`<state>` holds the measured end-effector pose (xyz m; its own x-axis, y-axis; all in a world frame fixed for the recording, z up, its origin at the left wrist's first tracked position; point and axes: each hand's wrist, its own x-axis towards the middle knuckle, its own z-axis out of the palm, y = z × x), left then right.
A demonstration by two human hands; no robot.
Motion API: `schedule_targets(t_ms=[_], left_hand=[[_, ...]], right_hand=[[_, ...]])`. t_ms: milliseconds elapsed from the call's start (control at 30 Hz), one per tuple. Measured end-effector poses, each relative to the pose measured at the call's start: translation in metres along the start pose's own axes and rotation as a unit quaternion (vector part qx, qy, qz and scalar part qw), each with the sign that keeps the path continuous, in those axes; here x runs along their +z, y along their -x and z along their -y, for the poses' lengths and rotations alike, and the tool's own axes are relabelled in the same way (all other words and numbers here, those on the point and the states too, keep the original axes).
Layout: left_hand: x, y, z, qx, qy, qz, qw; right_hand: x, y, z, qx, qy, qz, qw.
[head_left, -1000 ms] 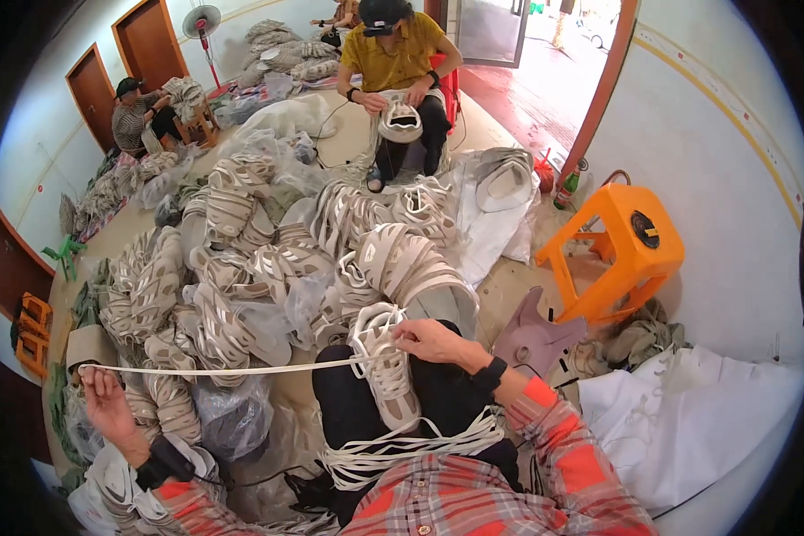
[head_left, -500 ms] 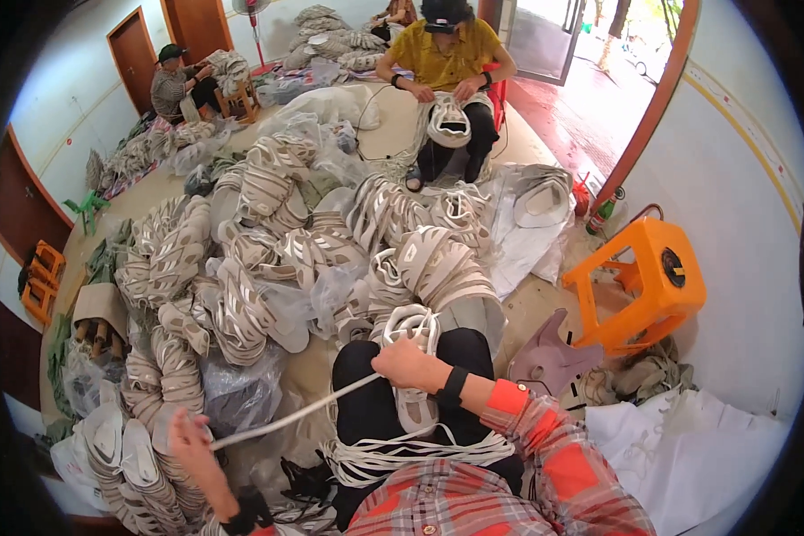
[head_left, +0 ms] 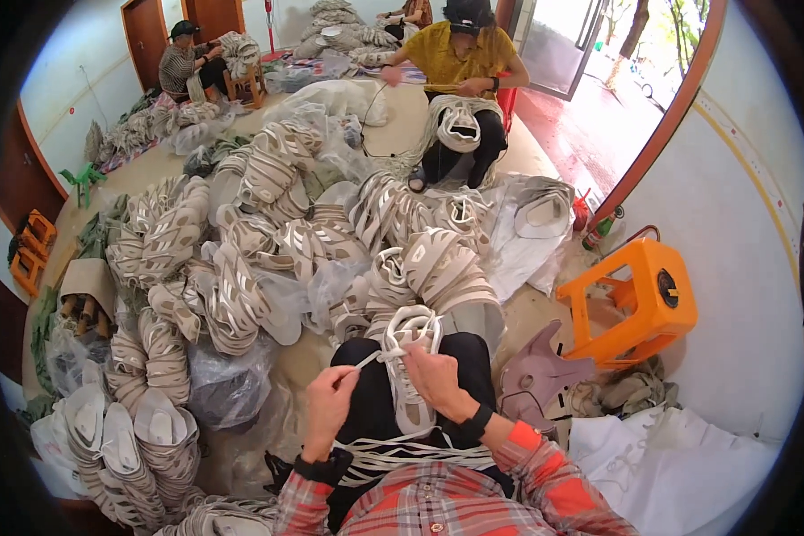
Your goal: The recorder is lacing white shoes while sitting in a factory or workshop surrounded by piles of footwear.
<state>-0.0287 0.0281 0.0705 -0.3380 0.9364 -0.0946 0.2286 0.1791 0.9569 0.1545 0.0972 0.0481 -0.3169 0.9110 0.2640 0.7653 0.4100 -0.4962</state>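
A beige and white sneaker upper (head_left: 408,413) rests between my thighs, its toe end toward me. My right hand (head_left: 433,382) is closed at the shoe's lacing, pinching a white shoelace (head_left: 369,359) there. Just left of the shoe, my left hand (head_left: 330,404) grips the same lace between thumb and fingers, and a short length runs between both hands. My fingers partly hide the eyelets. Across my lap lies a bundle of loose white laces (head_left: 402,460).
Stacked shoe uppers (head_left: 241,304) cover the floor ahead and left, among clear plastic bags. An orange stool (head_left: 630,295) stands right, near a purple plastic piece (head_left: 538,368) and white sacks (head_left: 670,456). A co-worker in yellow (head_left: 460,62) sits opposite, lacing a shoe.
My left hand has come from the far lower left up to beside the shoe, and the lace between my hands is much shorter. The co-worker's hands have moved apart along a lace.
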Motion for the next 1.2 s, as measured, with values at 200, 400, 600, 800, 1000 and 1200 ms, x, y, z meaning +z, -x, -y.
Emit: schedule_targets(t_ms=[200,400,600,800,1000,1200], left_hand=[[0.033,-0.016,-0.002,0.112,0.011,-0.05,0.992],[0.029,0.004,0.002,0.047,-0.073,0.186,0.979],[0.05,0.0,0.032,0.13,-0.278,0.108,0.946],[0.064,-0.017,0.025,0.091,-0.097,0.021,0.991],[0.062,-0.029,0.021,0.238,-0.241,0.019,0.941],[0.057,-0.05,0.008,0.334,-0.39,0.106,0.851]], right_hand=[[-0.015,0.025,0.006,-0.232,-0.077,-0.038,0.969],[-0.011,0.068,0.008,-0.303,-0.047,0.368,0.878],[-0.026,0.013,-0.016,-0.101,0.02,0.203,0.974],[-0.036,-0.009,-0.015,0.009,-0.04,0.131,0.991],[-0.006,0.006,-0.021,0.015,-0.063,0.174,0.983],[-0.001,-0.016,-0.018,0.108,-0.296,0.251,0.915]])
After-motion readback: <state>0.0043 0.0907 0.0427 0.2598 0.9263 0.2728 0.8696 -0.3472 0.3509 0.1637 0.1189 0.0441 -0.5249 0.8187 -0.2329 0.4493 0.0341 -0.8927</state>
